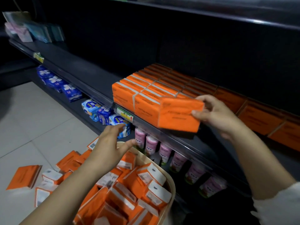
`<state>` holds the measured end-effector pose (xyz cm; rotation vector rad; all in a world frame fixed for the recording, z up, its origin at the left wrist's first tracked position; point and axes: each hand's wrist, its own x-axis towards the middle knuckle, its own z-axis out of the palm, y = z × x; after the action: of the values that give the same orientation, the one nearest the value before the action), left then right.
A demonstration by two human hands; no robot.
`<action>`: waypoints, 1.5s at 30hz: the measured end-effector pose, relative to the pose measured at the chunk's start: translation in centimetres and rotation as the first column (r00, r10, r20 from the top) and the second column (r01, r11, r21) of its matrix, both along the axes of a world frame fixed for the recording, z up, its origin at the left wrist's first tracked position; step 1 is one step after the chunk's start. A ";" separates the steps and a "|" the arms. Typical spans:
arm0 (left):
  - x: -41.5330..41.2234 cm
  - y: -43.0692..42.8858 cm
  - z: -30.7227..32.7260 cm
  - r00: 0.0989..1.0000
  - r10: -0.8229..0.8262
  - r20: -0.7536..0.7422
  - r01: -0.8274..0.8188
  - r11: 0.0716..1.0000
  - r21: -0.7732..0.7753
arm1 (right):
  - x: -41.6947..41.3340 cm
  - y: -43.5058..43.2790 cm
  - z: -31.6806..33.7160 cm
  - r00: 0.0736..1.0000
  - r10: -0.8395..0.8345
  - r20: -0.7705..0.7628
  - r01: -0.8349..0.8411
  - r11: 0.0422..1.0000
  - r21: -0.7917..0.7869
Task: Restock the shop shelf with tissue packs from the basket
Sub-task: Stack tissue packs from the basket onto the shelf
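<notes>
Orange everywhere lol. Right grip (215, 114) is clamped on one orange tissue pack (180, 113) by its right end, thumb on the front face, fingers over the top. That pack's tilted at the front edge of the dark shelf (84, 73), right up against the stacked row of orange packs (146, 90) at its 10 o'clock. Left grip (110, 143) is spread apart, fingers straight, holding nothing, hovering over the basket (172, 184) down at 6 o'clock, which is loaded with more packs (129, 192). A few loose packs (24, 177) lie on the tiled floor (32, 111) around 8 o'clock.
</notes>
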<state>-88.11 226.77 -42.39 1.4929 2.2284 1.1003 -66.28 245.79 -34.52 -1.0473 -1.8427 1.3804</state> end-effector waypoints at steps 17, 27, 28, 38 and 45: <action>-0.2 -0.2 -1.9 0.971 -0.164 -0.173 0.134 0.976 -0.172 | -0.6 2.8 -6.9 0.836 -0.500 0.226 0.381 0.825 0.417; -1.1 -0.8 -1.8 0.967 -0.160 -0.200 0.121 0.974 -0.192 | -1.1 2.7 -6.5 0.808 -0.541 0.235 0.409 0.801 0.438; -1.3 -1.1 -1.7 0.965 -0.157 -0.209 0.116 0.974 -0.195 | -1.2 2.2 -6.1 0.802 -0.555 0.223 0.413 0.784 0.464; -4.1 -7.2 -0.9 0.963 -0.109 -0.245 0.019 0.939 -0.344 | -6.5 -10.8 -6.9 0.932 0.035 0.361 -0.244 0.798 0.551; -5.8 -12.4 -0.6 0.967 -0.029 -0.252 -0.079 0.910 -0.408 | -10.1 -17.5 -12.7 0.769 0.361 0.528 -0.560 0.778 0.283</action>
<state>-93.93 214.40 -42.96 1.4803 2.4530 0.4069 -76.41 228.34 -47.19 -0.7198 -2.7563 0.9333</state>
